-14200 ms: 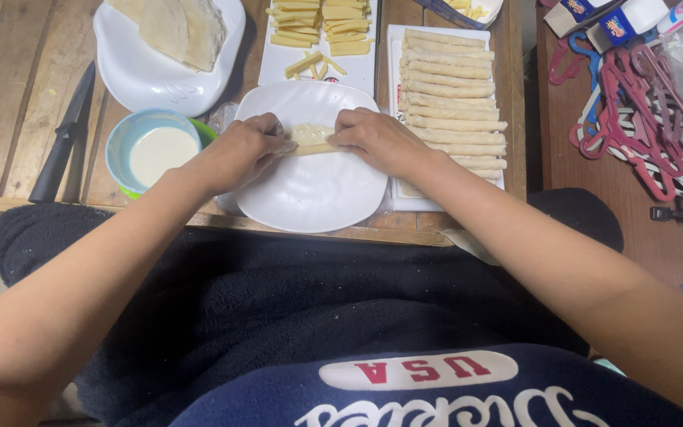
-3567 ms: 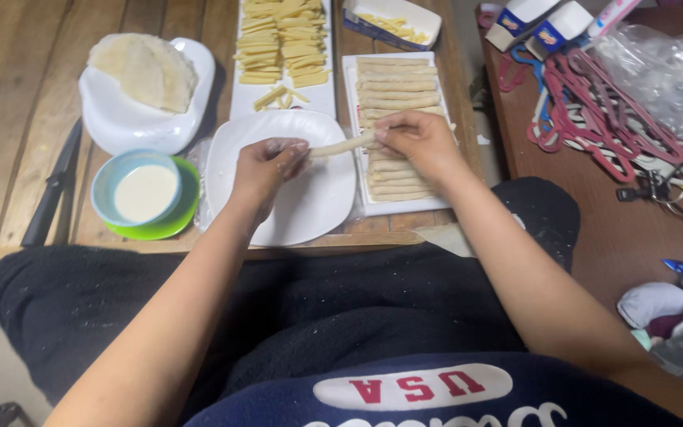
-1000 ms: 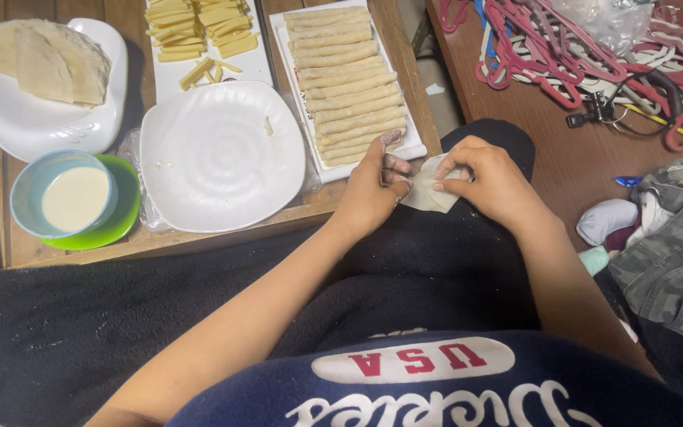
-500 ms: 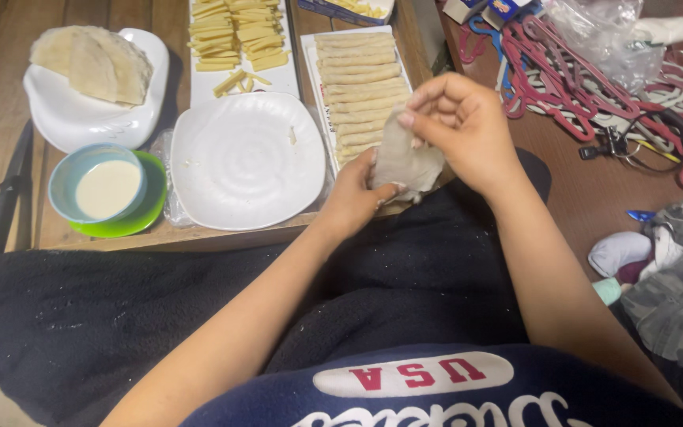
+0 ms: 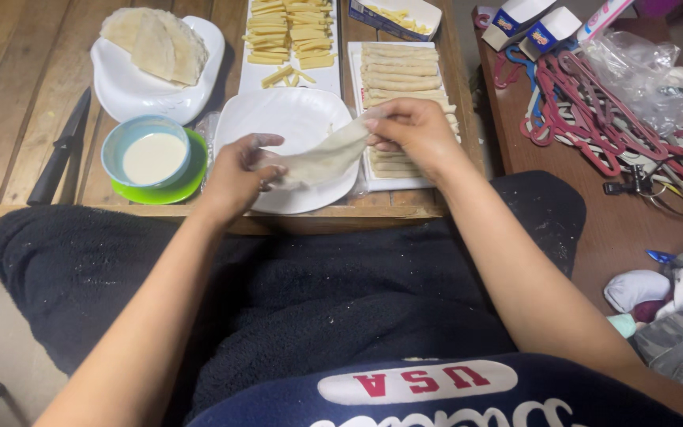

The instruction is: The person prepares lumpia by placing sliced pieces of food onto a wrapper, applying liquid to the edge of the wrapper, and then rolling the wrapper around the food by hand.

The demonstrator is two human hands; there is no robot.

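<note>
A thin pale wrapper sheet (image 5: pixel 324 156) hangs stretched between both hands over the white square plate (image 5: pixel 294 111). My left hand (image 5: pixel 239 174) pinches its lower left end near the plate's front edge. My right hand (image 5: pixel 413 130) holds the upper right end, above the white tray (image 5: pixel 399 183) of finished pale rolls (image 5: pixel 401 71). Cut cheese sticks (image 5: pixel 290 28) lie on a white rectangular plate behind the square plate.
A blue bowl of white liquid (image 5: pixel 152 154) sits in a green dish at the left. Folded wrappers (image 5: pixel 156 39) rest on a white plate at the back left. A black knife (image 5: pixel 61 150) lies by the table's left side. Red hangers (image 5: pixel 594 103) pile on the right.
Both hands have carried the wrapper from my lap's right side up and left over the white square plate and pulled it open between them. Earlier, a finished roll went onto the tray.
</note>
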